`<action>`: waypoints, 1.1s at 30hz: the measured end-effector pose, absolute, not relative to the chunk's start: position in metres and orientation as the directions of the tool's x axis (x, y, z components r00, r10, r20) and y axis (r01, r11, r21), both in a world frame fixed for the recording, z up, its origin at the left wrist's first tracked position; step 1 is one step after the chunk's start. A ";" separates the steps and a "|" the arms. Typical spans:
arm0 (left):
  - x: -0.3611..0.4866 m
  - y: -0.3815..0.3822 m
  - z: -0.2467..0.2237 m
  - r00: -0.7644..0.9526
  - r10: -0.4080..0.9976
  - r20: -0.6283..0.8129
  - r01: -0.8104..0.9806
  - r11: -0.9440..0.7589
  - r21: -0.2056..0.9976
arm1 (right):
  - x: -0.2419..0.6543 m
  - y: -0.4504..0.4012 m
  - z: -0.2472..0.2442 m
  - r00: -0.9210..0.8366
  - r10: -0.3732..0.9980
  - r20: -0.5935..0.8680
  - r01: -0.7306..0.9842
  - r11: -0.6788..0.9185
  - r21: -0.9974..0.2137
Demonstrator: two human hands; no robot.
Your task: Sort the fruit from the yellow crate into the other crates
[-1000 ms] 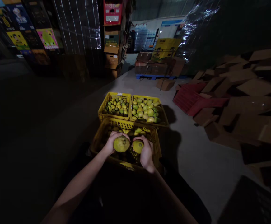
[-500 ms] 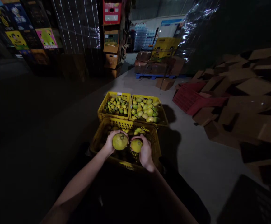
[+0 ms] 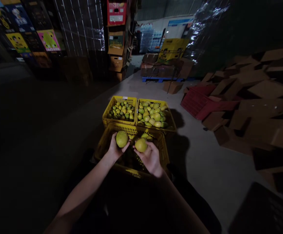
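My left hand (image 3: 113, 151) is closed around a round greenish-yellow citrus fruit (image 3: 122, 139). A slightly smaller, yellower citrus fruit (image 3: 141, 145) rests in the fingers of my right hand (image 3: 153, 160), whose palm is turned upward. Both fruits are held side by side, a little apart, over a yellow plastic crate (image 3: 166, 151). A few more fruits (image 3: 145, 135) show at that crate's far side; its shadowed bottom is hard to make out. Behind it stand a left yellow crate (image 3: 104, 115) of smaller green and yellow fruits and a right yellow crate (image 3: 172, 121) of larger ones.
Flattened cardboard boxes (image 3: 265, 110) pile up on the right beside a red plastic crate (image 3: 197, 102). Farther back, a blue pallet (image 3: 159, 79) bears bundled cardboard and a yellow box (image 3: 173, 48). Stacked cartons (image 3: 117, 42) and a wrapped stack (image 3: 81, 29) stand behind on the left.
Both fruits have been turned, so the stem ends that faced me no longer show. The left fruit rose slightly. My right hand rolled palm-up, its fruit shifting a little left and up.
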State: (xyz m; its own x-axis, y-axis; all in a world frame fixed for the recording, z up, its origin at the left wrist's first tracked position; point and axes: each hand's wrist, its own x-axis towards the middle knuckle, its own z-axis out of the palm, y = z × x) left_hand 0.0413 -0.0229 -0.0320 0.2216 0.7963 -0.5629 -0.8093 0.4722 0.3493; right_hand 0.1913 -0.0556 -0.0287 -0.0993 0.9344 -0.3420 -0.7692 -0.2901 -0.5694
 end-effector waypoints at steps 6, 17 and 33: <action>0.043 -0.026 -0.028 0.317 0.734 -0.601 -0.721 0.598 0.350 | 0.189 -0.053 -0.036 -0.143 0.905 -0.401 -0.690 -0.382 -0.615; 0.045 -0.026 -0.027 0.318 0.791 -0.523 -0.749 0.548 0.373 | 0.192 -0.051 -0.032 -0.082 0.905 -0.417 -0.707 -0.348 -0.616; 0.042 -0.021 -0.028 0.287 0.743 -0.604 -0.766 0.557 0.322 | 0.195 -0.051 -0.031 -0.149 0.867 -0.475 -0.591 -0.463 -0.660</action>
